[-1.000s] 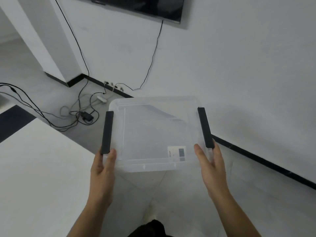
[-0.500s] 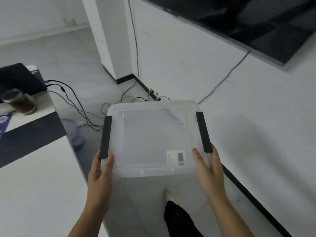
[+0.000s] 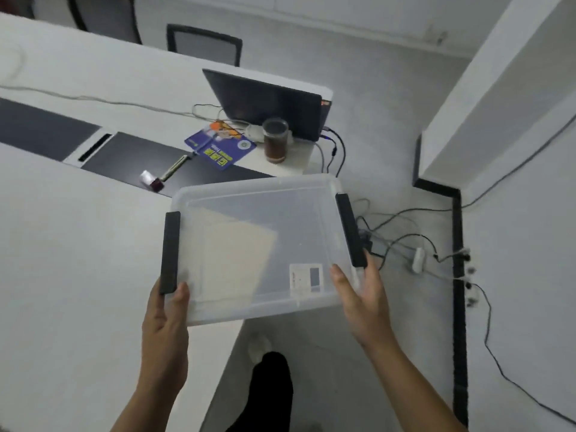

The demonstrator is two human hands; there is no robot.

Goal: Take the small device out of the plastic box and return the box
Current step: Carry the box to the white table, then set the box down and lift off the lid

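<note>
View swung from wall to white tabletop [image 3: 78,260]. Clear lidded plastic box with black latches [image 3: 261,244] gripped between left hand [image 3: 165,319], right hand [image 3: 364,304]. Step: carrying. Next: lower box onto tabletop below left hand, unlatch.

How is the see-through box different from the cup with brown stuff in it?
The plastic box is wide, flat and held up by the left hand and right hand; the cup is tall, round and stands on the table. The box has black side latches and a lid; the cup shows neither. The box looks empty; the cup holds brown liquid. Both are clear.
</note>
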